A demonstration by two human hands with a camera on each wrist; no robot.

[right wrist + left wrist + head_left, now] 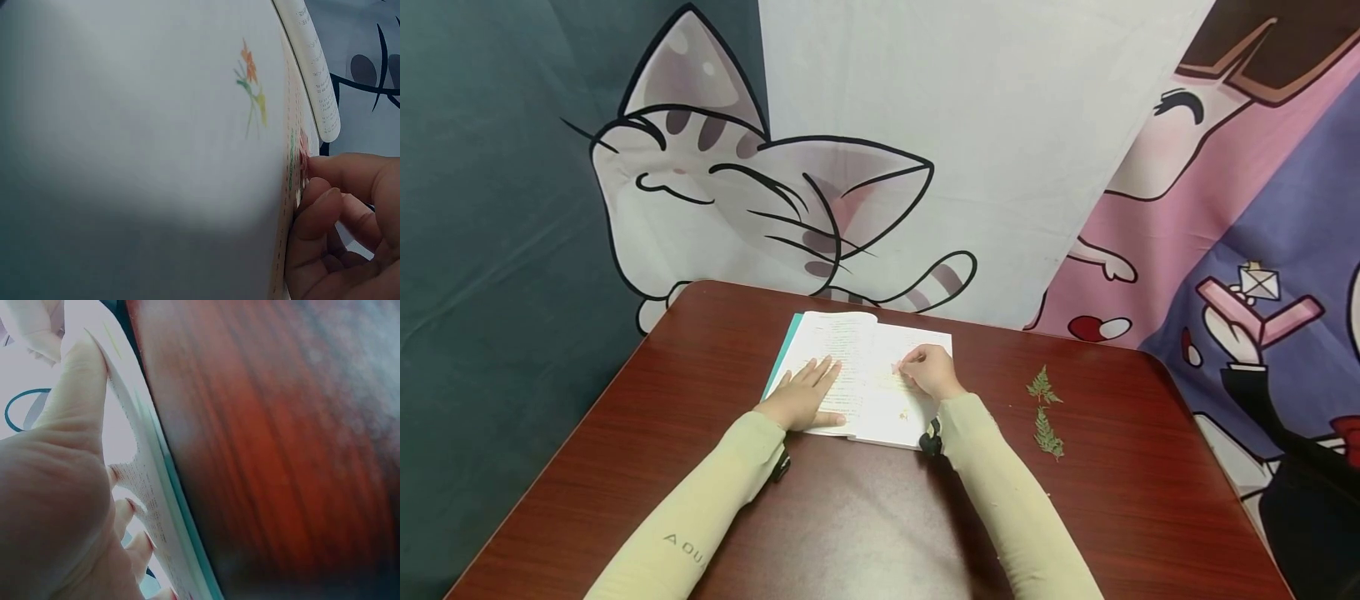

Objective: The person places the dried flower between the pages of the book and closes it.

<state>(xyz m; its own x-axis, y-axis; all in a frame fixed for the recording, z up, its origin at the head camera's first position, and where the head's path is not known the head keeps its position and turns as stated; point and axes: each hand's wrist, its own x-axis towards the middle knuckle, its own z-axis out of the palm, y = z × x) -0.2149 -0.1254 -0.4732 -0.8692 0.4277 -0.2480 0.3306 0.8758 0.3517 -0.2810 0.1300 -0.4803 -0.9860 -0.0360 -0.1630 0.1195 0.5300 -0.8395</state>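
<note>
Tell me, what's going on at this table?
A person has an open book on the table. Their left hand rests on the left page, fingers spread. The fingertips of their right hand are at a small reddish thing on the right page; whether they pinch it is unclear. Two green leaves lie on the table, to the right of the book.

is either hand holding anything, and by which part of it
The right hand is at a small red thing; whether it pinches it, and where, is unclear. The left hand lies on the book, holding nothing.
</note>
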